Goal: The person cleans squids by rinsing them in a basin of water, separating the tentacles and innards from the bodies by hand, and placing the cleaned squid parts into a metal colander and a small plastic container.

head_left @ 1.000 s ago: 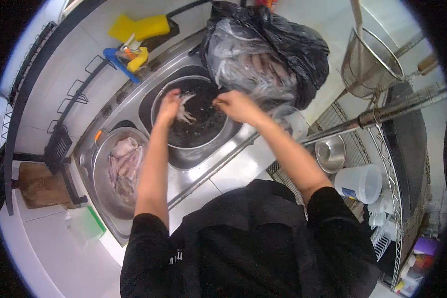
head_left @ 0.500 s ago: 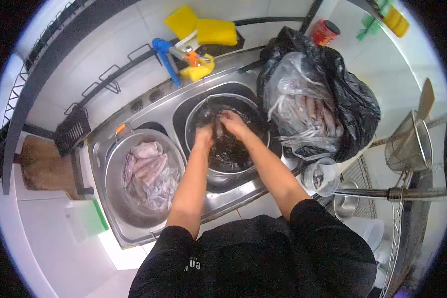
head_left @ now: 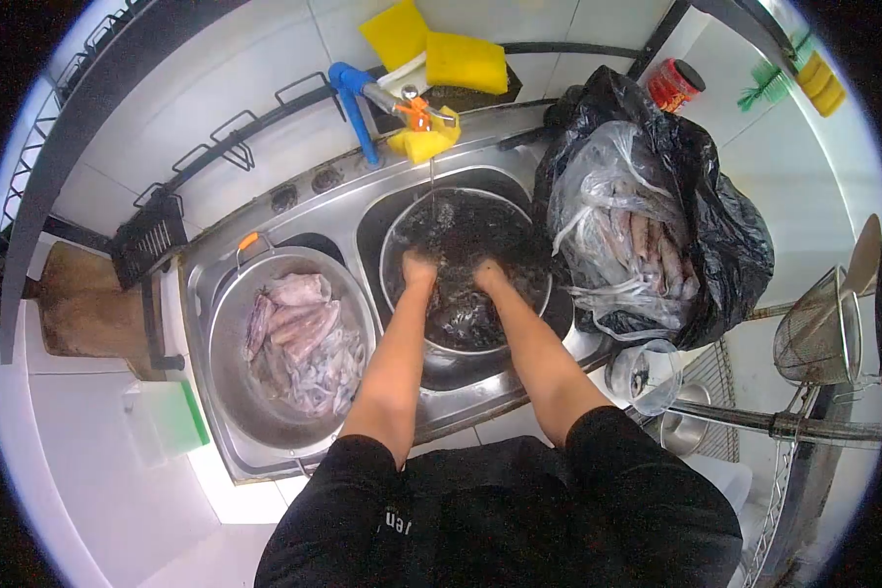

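Head view: tiled wall (head_left: 255, 73), steel sink (head_left: 335, 214); hands (head_left: 419, 268) (head_left: 487, 272) in water (head_left: 468, 318), can't tell finger pose

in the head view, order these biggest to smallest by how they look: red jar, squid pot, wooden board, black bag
1. black bag
2. squid pot
3. wooden board
4. red jar
No two look alike in size here.

left hand (head_left: 419, 269), right hand (head_left: 488, 274): in dark water (head_left: 472, 318), grip hidden | left pot (head_left: 229, 363): apparently squid (head_left: 302, 323) | tap (head_left: 414, 110): running
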`<state>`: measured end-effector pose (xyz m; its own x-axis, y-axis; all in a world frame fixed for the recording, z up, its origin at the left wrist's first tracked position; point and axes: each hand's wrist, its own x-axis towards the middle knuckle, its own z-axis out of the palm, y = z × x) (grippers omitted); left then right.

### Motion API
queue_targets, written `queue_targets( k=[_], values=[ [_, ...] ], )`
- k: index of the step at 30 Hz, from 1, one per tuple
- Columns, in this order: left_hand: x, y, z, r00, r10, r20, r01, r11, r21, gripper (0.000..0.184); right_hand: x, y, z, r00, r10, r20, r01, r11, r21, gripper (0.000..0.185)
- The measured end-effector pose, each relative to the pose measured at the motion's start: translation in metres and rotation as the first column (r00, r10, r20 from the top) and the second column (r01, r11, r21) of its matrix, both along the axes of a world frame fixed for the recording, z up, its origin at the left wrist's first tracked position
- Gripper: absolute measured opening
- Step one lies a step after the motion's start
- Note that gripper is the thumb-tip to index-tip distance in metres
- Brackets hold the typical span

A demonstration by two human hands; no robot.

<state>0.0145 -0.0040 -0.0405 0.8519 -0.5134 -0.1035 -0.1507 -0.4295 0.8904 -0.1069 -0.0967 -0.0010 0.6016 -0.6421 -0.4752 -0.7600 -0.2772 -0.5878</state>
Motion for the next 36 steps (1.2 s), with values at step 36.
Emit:
queue_targets(
  k=[36],
  values=[
    [0.008,-0.043,0.1,0.524,-0.081,-0.848,-0.71,0.509,-0.487,0.023,0.041,0.0,0.089,0.97,-0.107,0.219,-0.068,0.743,0.665,0.039]
  ],
)
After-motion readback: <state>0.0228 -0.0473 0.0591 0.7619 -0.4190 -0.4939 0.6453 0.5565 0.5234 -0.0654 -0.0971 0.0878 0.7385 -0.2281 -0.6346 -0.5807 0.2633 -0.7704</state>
